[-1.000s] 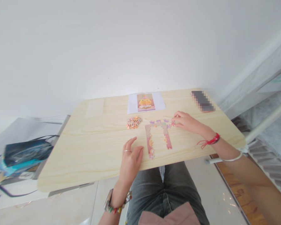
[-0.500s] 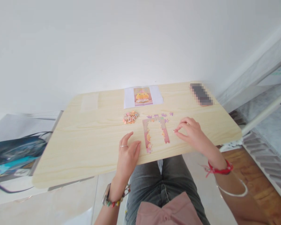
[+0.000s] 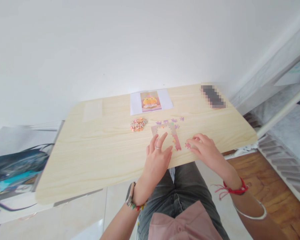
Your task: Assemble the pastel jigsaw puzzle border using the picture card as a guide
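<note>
Both hands have closed in on the part-built puzzle frame [image 3: 166, 133] near the bench's [image 3: 95, 160] front edge: the left hand [image 3: 157, 159] now lies open across its left strip, while the right hand [image 3: 207, 151] has brought a pinched loose piece [image 3: 188, 145] to its right strip's foot.

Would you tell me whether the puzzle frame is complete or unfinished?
Unfinished: the puzzle frame shows only its top and two sides, and loose pieces lie heaped beside it.
</note>
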`<state>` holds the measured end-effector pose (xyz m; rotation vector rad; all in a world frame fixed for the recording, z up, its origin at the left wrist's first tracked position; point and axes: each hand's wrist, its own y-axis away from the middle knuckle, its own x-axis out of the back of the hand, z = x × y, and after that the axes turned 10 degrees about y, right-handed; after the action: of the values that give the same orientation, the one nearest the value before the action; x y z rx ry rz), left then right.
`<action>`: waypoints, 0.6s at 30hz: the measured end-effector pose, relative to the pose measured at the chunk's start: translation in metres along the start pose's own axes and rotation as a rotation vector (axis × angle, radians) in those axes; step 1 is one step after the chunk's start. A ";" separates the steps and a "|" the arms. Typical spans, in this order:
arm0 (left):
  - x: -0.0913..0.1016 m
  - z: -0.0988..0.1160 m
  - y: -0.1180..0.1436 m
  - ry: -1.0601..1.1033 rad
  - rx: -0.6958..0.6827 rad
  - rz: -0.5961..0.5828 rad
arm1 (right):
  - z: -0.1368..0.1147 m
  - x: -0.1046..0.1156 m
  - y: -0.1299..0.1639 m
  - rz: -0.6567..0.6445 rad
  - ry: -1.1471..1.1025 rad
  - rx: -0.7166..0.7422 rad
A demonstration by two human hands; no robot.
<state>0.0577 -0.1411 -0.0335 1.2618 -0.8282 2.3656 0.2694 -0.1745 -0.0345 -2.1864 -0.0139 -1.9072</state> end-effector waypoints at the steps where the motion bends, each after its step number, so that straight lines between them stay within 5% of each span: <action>1: -0.004 0.005 0.000 -0.008 0.009 -0.013 | 0.003 0.001 -0.001 -0.014 -0.007 0.032; 18: -0.031 0.021 0.010 -0.034 0.049 0.015 | 0.018 -0.008 -0.006 -0.037 0.002 0.202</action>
<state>0.0825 -0.1625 -0.0532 1.3234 -0.7977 2.3961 0.2847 -0.1645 -0.0436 -2.0637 -0.2379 -1.8387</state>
